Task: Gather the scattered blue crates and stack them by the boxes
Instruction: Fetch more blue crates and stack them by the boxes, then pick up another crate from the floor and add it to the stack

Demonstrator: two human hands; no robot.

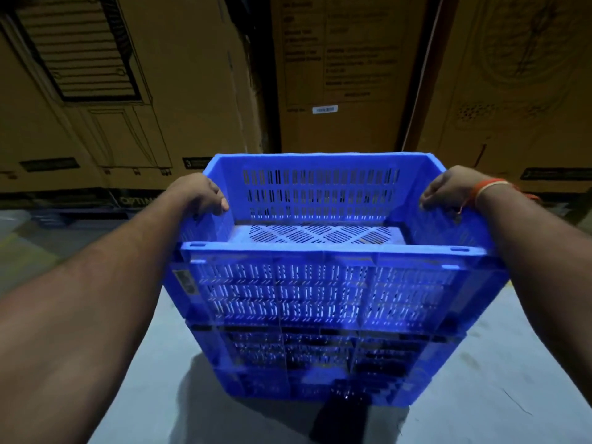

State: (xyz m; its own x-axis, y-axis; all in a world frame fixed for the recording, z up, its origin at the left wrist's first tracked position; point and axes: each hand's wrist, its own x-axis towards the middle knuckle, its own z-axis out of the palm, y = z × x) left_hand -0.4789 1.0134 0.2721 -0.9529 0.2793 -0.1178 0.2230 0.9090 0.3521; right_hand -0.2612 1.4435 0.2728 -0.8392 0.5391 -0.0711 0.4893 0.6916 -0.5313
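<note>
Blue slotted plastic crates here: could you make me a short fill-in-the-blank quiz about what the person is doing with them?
1. Both hands, left hand and right hand, grip the top blue slotted plastic crate by its ____.
2. That crate sits on ____ blue crate.
3. Behind the stack stand brown ____ boxes.
4. An orange band circles the ____ wrist.

Answers: rim; another; cardboard; right

1. Your forearms are bare; no sleeves reach into view.
2. Your right wrist carries an orange thread band (490, 187), with loose thread ends hanging below it.
3. Your left wrist is bare.
</note>
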